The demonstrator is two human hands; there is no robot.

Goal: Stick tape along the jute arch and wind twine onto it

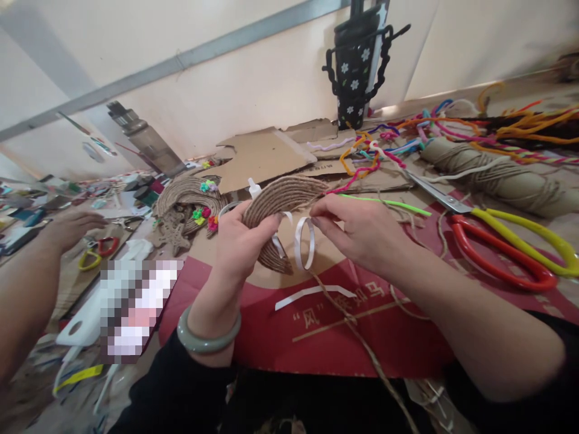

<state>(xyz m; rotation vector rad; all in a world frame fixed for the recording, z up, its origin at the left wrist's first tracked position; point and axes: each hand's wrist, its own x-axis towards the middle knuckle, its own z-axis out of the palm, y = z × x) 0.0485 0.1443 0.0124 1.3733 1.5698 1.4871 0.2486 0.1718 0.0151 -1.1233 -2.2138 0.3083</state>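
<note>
My left hand (237, 247) grips a curved, arch-shaped piece covered in rows of brown jute twine (289, 196), thumb across its front. To its right, the fingertips of my right hand (362, 226) are pinched at a curled white strip (297, 246), which hangs in a loop beside the arch. A second white strip (294, 297) lies flat on the red printed cardboard (262, 343) below. From the arch's lower end area, a length of twine (362, 337) trails toward me. Behind my left hand rests another twine-covered arch (185, 193) with small coloured flowers and a twine starfish (174, 234).
Large scissors (509, 280) with red and yellow handles lie at right, near a twine roll (488, 169) and tangled pipe cleaners (434, 129). A black flowered tumbler (355, 78) stands behind cardboard scraps (266, 157). Another person's hand (75, 229) reaches in at left, near smaller scissors (97, 252).
</note>
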